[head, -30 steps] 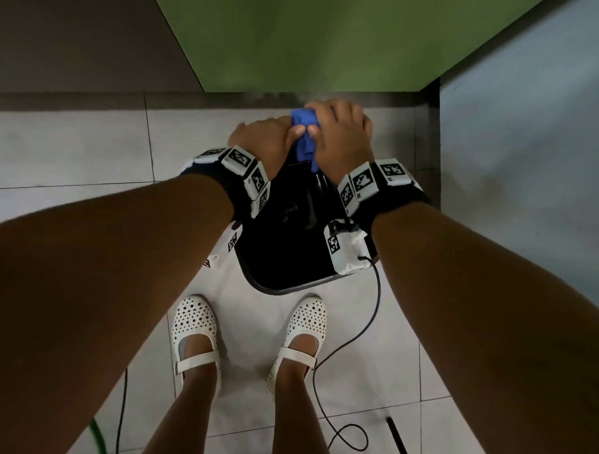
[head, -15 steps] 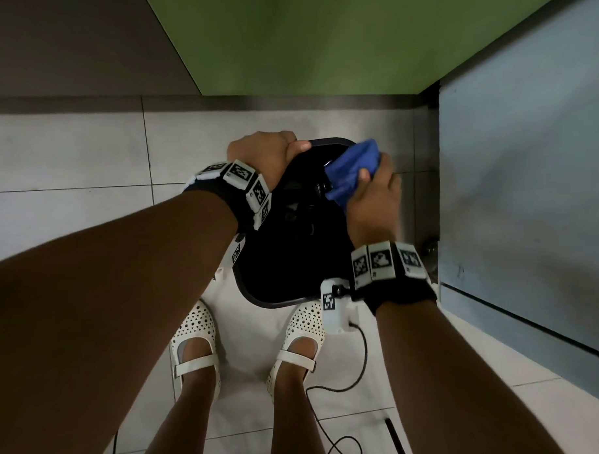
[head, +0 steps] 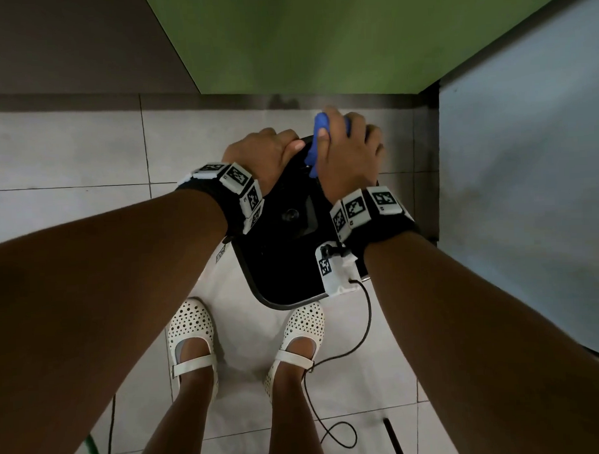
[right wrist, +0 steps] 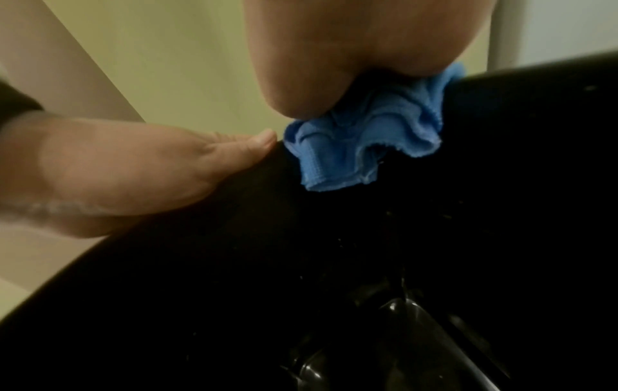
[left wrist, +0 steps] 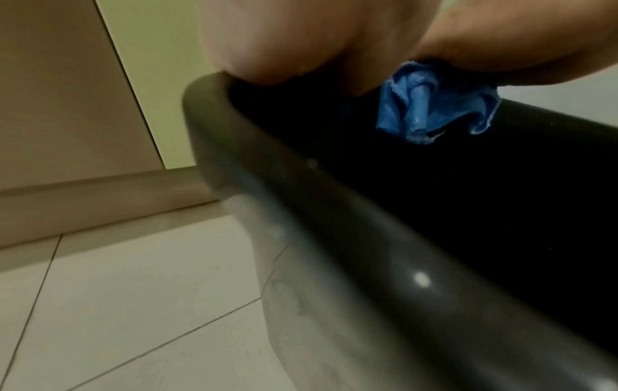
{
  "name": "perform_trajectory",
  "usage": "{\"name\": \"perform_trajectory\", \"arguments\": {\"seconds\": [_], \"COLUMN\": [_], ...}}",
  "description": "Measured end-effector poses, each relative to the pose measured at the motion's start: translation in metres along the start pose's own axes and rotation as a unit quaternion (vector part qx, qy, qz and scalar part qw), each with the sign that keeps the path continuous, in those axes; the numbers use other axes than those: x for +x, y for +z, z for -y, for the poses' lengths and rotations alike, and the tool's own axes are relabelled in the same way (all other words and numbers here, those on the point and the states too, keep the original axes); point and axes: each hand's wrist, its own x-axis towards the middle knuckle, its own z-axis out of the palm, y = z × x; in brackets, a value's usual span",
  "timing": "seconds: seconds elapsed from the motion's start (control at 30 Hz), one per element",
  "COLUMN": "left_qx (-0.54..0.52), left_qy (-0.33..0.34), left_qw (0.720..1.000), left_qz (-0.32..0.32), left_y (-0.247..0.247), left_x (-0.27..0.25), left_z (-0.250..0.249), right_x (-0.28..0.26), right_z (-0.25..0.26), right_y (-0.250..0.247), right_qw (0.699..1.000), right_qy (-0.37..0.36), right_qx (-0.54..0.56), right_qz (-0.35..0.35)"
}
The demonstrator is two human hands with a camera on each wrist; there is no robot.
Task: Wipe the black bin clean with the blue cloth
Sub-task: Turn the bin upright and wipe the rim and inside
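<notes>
One black bin (head: 279,261), one blue cloth (head: 322,127), two hands, two white shoes.

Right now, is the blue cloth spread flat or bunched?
Bunched. The blue cloth is crumpled into folds under the right hand, pressed on the black bin rim, loose edges hanging inside.

wrists: black bands (head: 381,232) w/ white square b/w marker tiles (head: 237,176)
R wrist: white cam box (head: 337,271), thin black cable (head: 363,330)
arms: bare, no sleeves
shoes: white perforated strap flats (head: 191,336)
</notes>
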Motion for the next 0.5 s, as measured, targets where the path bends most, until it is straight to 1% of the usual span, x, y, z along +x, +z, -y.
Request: {"name": "perform_trajectory", "arguments": {"seconds": [0.07, 0.13, 0.23, 0.3, 0.4, 0.5], "left_qx": [-0.008, -0.007, -0.005, -0.01, -0.022, -0.041], "left_qy": [-0.015, -0.025, -0.034, -0.039, -0.045, -0.059], "left_qw": [1.0, 1.0, 0.999, 0.999, 0.999, 0.997], "left_qz": [0.006, 0.006, -0.006, -0.007, -0.006, -0.006], "left_y": [0.001, 0.003, 0.003, 0.002, 0.003, 0.005], "left_x": [-0.001, -0.001, -0.002, -0.004, -0.006, -0.008], "left_z": [0.0, -0.002, -0.004, -0.005, -0.005, -0.007], "right_x": [-0.005, -0.011, -0.028, -0.047, -0.087, -0.115], "right_z": [-0.008, -0.018, -0.03, -0.038, -0.051, -0.057], "right_y": [0.002, 0.003, 0.003, 0.002, 0.005, 0.011], "right_qw": [1.0, 1.0, 0.993, 0.986, 0.978, 0.967], "right_qy": [-0.008, 0.007, 0.084, 0.124, 0.191, 0.238], "right_qx": [0.009, 0.026, 0.087, 0.108, 0.087, 0.085], "right_qz": [-0.01, -0.017, -0.003, 0.003, 0.0, -0.035]}}
